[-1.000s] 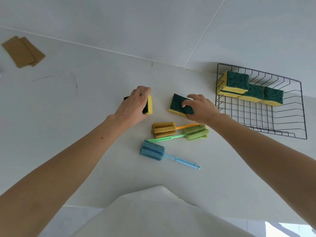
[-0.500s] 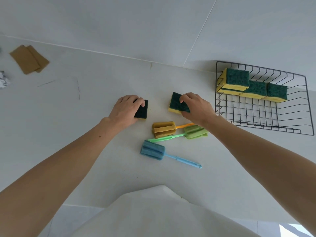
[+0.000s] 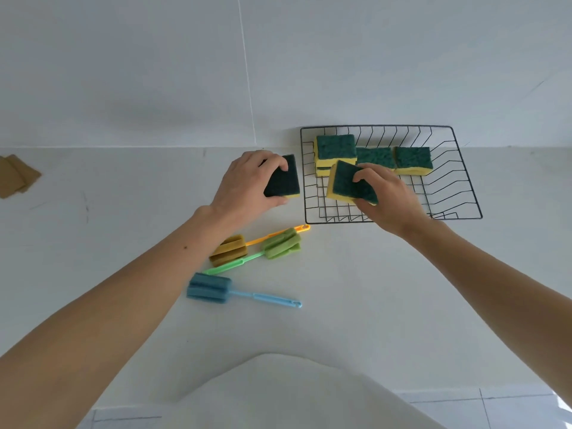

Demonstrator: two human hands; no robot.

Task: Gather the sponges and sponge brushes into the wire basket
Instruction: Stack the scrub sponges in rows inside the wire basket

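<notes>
wire basket (image 3: 464, 193) | right hand (image 3: 387, 196) grips sponge over near rim | left hand (image 3: 247, 184) grips sponge beside left rim

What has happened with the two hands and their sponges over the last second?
Both hands lifted their sponges off the counter toward the basket. The right hand now holds its sponge over the basket; the left hand holds its sponge just short of it. The three brushes and the basketed sponges stayed put.

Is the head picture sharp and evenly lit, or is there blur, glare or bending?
Head view: light soft and even, faint shadows under the brushes; wide-angle bending skews the wire basket; hands and sponges look sharp; small glare at lower right floor.
</notes>
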